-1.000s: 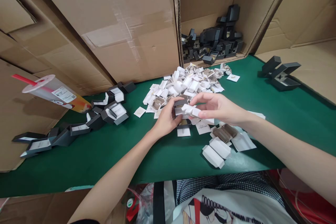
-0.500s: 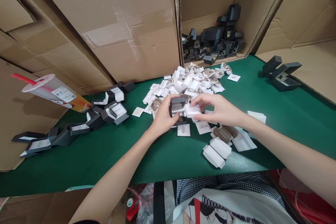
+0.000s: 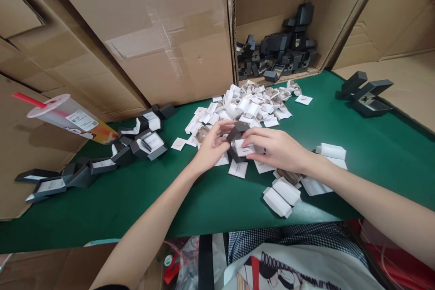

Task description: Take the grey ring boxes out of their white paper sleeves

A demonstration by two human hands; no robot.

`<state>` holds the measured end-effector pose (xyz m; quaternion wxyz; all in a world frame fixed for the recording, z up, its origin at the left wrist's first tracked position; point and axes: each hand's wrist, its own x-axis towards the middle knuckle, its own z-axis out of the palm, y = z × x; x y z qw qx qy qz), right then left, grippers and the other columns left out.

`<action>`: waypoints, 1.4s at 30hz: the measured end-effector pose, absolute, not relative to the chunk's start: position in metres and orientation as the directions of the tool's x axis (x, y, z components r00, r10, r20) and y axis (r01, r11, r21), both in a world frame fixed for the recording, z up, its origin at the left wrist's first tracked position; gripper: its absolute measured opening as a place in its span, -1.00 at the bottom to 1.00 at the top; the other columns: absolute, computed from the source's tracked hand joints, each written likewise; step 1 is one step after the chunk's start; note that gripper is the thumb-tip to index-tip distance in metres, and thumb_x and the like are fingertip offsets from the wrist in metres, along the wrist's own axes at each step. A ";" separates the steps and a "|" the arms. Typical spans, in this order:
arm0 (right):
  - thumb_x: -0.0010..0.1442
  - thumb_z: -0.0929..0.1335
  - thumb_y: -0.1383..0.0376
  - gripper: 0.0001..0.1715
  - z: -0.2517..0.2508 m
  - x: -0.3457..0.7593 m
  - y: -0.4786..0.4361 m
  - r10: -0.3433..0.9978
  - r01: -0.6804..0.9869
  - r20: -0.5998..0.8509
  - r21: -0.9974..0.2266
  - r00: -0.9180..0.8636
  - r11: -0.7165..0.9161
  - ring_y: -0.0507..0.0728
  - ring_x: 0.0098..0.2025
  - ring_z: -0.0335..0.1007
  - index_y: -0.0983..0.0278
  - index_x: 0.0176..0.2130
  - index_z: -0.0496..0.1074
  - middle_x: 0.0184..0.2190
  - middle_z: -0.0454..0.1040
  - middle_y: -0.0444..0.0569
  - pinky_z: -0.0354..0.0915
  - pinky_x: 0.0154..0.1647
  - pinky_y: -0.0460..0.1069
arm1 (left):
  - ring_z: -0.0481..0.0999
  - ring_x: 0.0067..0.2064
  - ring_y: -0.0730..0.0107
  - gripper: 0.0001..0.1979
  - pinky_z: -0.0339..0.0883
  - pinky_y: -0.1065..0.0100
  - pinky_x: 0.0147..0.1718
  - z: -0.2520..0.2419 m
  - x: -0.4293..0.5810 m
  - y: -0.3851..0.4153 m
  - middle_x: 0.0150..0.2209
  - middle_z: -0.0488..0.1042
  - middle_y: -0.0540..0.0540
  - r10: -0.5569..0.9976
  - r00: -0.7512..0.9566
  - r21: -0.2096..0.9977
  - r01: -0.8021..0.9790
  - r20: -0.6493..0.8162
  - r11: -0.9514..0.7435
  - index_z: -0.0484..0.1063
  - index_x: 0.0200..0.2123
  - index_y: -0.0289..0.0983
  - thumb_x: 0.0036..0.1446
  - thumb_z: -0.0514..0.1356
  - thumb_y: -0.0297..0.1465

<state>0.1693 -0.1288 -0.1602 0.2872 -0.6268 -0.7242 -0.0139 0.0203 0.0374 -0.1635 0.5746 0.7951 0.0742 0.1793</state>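
Between my hands is a small open black jewellery box (image 3: 237, 132) with its lid raised. My left hand (image 3: 215, 145) closes round the box's left side, the thumb near its front. The fingers of my right hand (image 3: 272, 145) press on a white printed insert (image 3: 243, 149) that lies in or over the box; its far part is hidden by the fingers. A heap of white folded inserts (image 3: 244, 104) lies just beyond the hands. In front of the box lies a white printed card (image 3: 238, 169).
Open black boxes with white inserts (image 3: 152, 142) lie at left beside a tilted drink cup (image 3: 79, 120). More black boxes (image 3: 275, 50) fill a cardboard carton at the back. One open black box (image 3: 367, 97) stands far right. Folded white pieces (image 3: 282, 197) lie near the front edge.
The box has turned and tilted between my hands. My right hand has brought the white insert onto the box, and its fingers now lie flatter over it.
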 end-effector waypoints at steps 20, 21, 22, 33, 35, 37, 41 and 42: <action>0.21 0.34 0.22 -0.74 -0.169 0.174 -0.122 0.869 0.819 0.478 -0.443 -0.129 0.365 0.21 -0.15 0.30 0.28 -0.11 0.47 -0.18 0.53 0.08 0.31 -0.18 0.10 | 0.43 0.08 0.20 -0.52 0.32 0.10 0.09 -0.174 0.023 0.038 0.01 0.42 -0.17 0.236 0.953 0.944 -0.108 0.188 -0.313 0.28 0.08 -0.21 0.05 0.16 -0.52; 0.21 0.34 0.21 -0.73 -0.170 0.175 -0.122 0.867 0.811 0.482 -0.453 -0.125 0.369 0.21 -0.15 0.31 0.28 -0.11 0.47 -0.17 0.53 0.08 0.32 -0.18 0.10 | 0.43 0.08 0.20 -0.53 0.33 0.10 0.08 -0.172 0.023 0.037 0.02 0.41 -0.17 0.227 0.957 0.943 -0.105 0.182 -0.315 0.28 0.08 -0.20 0.06 0.17 -0.50; 0.21 0.34 0.20 -0.73 -0.171 0.175 -0.121 0.865 0.807 0.487 -0.460 -0.120 0.371 0.21 -0.14 0.32 0.27 -0.11 0.47 -0.16 0.53 0.08 0.33 -0.17 0.11 | 0.43 0.08 0.19 -0.54 0.34 0.10 0.07 -0.171 0.022 0.037 0.03 0.40 -0.18 0.218 0.960 0.943 -0.100 0.174 -0.316 0.27 0.08 -0.20 0.07 0.18 -0.47; 0.18 0.33 0.16 -0.77 -0.153 0.167 -0.126 0.871 0.635 0.334 -0.772 0.360 0.033 0.10 -0.37 0.45 0.25 -0.36 0.50 -0.38 0.54 -0.03 0.37 -0.30 0.01 | 0.36 0.12 0.17 -0.48 0.34 0.16 0.04 -0.172 0.021 0.038 0.17 0.27 -0.19 0.213 0.963 0.922 -0.076 0.168 -0.380 0.20 0.12 -0.14 0.10 0.25 -0.32; 0.16 0.34 0.16 -0.75 -0.155 0.166 -0.125 0.881 0.634 0.262 -0.772 0.394 -0.054 0.09 -0.42 0.42 0.27 -0.40 0.50 -0.42 0.53 -0.03 0.32 -0.36 0.00 | 0.35 0.14 0.17 -0.48 0.32 0.14 0.07 -0.172 0.021 0.037 0.17 0.27 -0.18 0.210 0.961 0.916 -0.084 0.178 -0.393 0.20 0.12 -0.13 0.11 0.24 -0.33; 0.16 0.33 0.16 -0.73 -0.157 0.166 -0.125 0.894 0.651 0.209 -0.750 0.396 -0.113 0.09 -0.44 0.39 0.29 -0.42 0.51 -0.45 0.53 -0.03 0.26 -0.41 -0.01 | 0.33 0.16 0.16 -0.48 0.31 0.13 0.08 -0.172 0.021 0.035 0.17 0.26 -0.18 0.219 0.957 0.905 -0.082 0.188 -0.418 0.19 0.13 -0.12 0.11 0.24 -0.34; 0.14 0.32 0.16 -0.72 -0.159 0.164 -0.123 0.893 0.622 0.164 -0.768 0.420 -0.151 0.09 -0.45 0.35 0.30 -0.42 0.51 -0.47 0.52 -0.02 0.21 -0.43 -0.03 | 0.34 0.15 0.14 -0.47 0.31 0.12 0.09 -0.173 0.021 0.035 0.18 0.26 -0.18 0.239 0.950 0.888 -0.072 0.199 -0.454 0.20 0.13 -0.12 0.10 0.25 -0.32; 0.13 0.32 0.16 -0.71 -0.159 0.164 -0.122 0.897 0.598 0.146 -0.787 0.418 -0.150 0.08 -0.47 0.34 0.30 -0.43 0.50 -0.48 0.52 -0.03 0.19 -0.44 -0.03 | 0.35 0.15 0.15 -0.47 0.31 0.13 0.09 -0.173 0.021 0.035 0.17 0.26 -0.18 0.238 0.949 0.887 -0.076 0.204 -0.456 0.20 0.13 -0.12 0.10 0.25 -0.31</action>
